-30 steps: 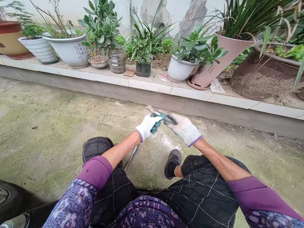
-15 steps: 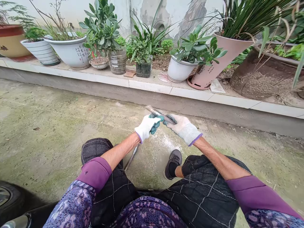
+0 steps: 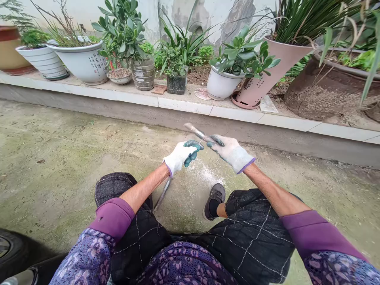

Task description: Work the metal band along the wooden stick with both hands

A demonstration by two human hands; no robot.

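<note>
Silver-grey and shiny in patches, the slim metallic-looking rod (image 3: 197, 131) now sits in your right hand (image 3: 234, 152) alone. Its free end points up and away to the left, above the mossy grey concrete ground (image 3: 74, 158) and short of the pale-tiled ledge (image 3: 184, 103). Your right fingers, in a white knit glove with a dark greenish palm coating and purple cuff, are closed around the rod's near end.

What has changed is your left hand (image 3: 180, 155): half a second ago its fingertips were up against the rod, and now they have drawn down and to the left, leaving a small gap. A thin pale strand (image 3: 201, 141) seems to cross that gap. Your left fingers, green-coated, are bent and bunched close together; whether they grip the strand, I cannot tell. For the work in hand, this means your right grip now bears the rod, and more of its length shows uncovered.

Below your gloves, white powdery specks (image 3: 205, 173) lie scattered on the concrete, near your dark grey shoe (image 3: 216, 196). A second slim grey rod (image 3: 162, 194) shows below your left wrist, beside your knee.
</note>
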